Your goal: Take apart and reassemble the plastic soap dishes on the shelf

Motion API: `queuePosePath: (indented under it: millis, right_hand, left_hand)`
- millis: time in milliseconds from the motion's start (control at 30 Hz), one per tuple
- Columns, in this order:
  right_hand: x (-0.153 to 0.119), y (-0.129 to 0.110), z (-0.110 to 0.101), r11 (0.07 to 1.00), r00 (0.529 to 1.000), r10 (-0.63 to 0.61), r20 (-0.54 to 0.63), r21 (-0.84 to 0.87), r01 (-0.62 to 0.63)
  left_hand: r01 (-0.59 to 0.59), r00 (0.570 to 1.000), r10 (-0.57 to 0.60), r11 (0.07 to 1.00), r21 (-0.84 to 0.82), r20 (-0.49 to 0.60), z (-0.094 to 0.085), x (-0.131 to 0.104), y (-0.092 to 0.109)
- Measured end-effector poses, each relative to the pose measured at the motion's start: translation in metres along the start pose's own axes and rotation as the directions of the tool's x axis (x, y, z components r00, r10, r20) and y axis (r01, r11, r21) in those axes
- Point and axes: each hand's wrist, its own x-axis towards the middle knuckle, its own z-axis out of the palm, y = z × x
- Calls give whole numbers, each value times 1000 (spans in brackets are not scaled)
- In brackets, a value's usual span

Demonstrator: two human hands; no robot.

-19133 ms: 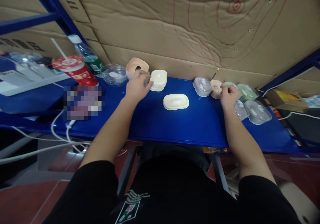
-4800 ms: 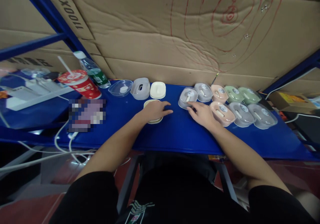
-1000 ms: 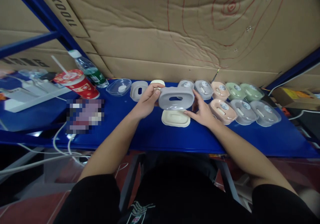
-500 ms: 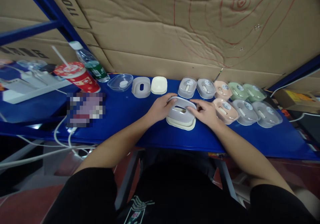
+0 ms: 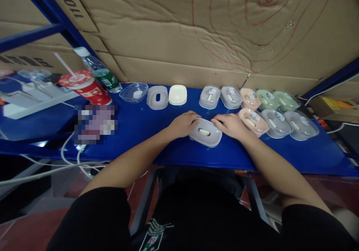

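A grey plastic soap-box tray (image 5: 211,139) lies level in front of me on the blue table. Through its oval slot shows a cream raised bar (image 5: 204,132), part of the cream base that is now almost wholly covered. My left hand (image 5: 185,124) grips the tray's far left corner, thumb on the rim and fingers curled over the edge. On the far right corner, my right hand (image 5: 228,124) has its fingers bent against the rim. Farther back stand another grey tray (image 5: 153,99), a cream base (image 5: 178,94) and a clear lid (image 5: 134,93) with a white round piece in it.
Several lidded boxes in grey, peach (image 5: 254,122) and green (image 5: 268,99) stand in two rows at the right. At the left are a red paper cup (image 5: 89,90) with a straw, a water bottle (image 5: 103,73) and white cables (image 5: 66,146). Cardboard (image 5: 157,49) walls the back.
The grey tray was tilted up over the cream base; it has come down flat onto it, and the bar now shows in its slot. Both hands moved slightly down with it.
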Motion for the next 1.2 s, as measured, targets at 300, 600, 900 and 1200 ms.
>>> queuePosePath:
  millis: [300, 600, 900, 1200]
  right_hand:
    - [3, -3, -4, 996, 995, 84, 56, -39, -82]
    - [6, -1, 7, 980, 976, 185, 113, 59, -192]
    - [10, 2, 14, 966, 967, 236, 95, 88, -244]
    - [14, -1, 12, 952, 943, 302, 139, 1, -305]
  left_hand:
    - [-26, 999, 27, 999, 35, -25, 4, 5, -2]
    - [138, 989, -131, 984, 111, -66, -12, 7, -18]
    - [38, 994, -33, 998, 41, -101, -10, 3, -11]
    - [-38, 999, 39, 999, 31, -37, -12, 0, -6]
